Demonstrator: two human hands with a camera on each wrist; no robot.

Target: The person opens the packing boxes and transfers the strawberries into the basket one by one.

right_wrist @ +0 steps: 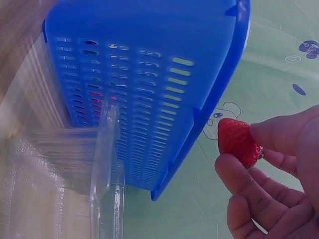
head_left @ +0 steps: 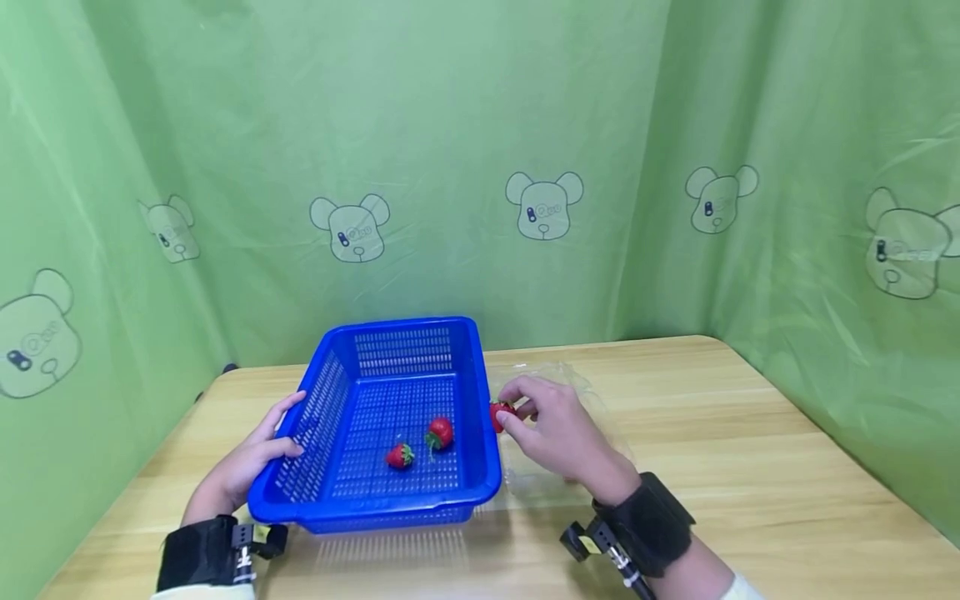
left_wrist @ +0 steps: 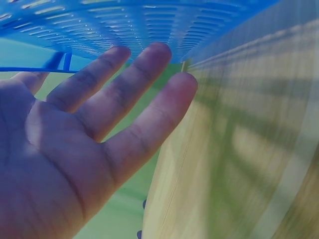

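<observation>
A blue plastic basket (head_left: 375, 509) with slotted walls stands left of centre in the head view. Two red strawberries lie inside, one larger (head_left: 442, 431) and one smaller (head_left: 397, 457), both with green leaves. My left hand (head_left: 243, 469) holds the basket's left rim, thumb over the edge and fingers along the outer wall, as the left wrist view shows. Just outside the right rim, my right hand (head_left: 561, 427) pinches another strawberry (right_wrist: 236, 141) between thumb and fingers. In the right wrist view this strawberry is beside the basket's upper edge, its leafy end toward the palm.
A clear plastic container (right_wrist: 105, 169) sits on the table to the right of the basket, under my right hand. The wooden table (head_left: 750, 467) ends at a green curtain (head_left: 465, 125) printed with bear heads, which hangs behind and along both sides.
</observation>
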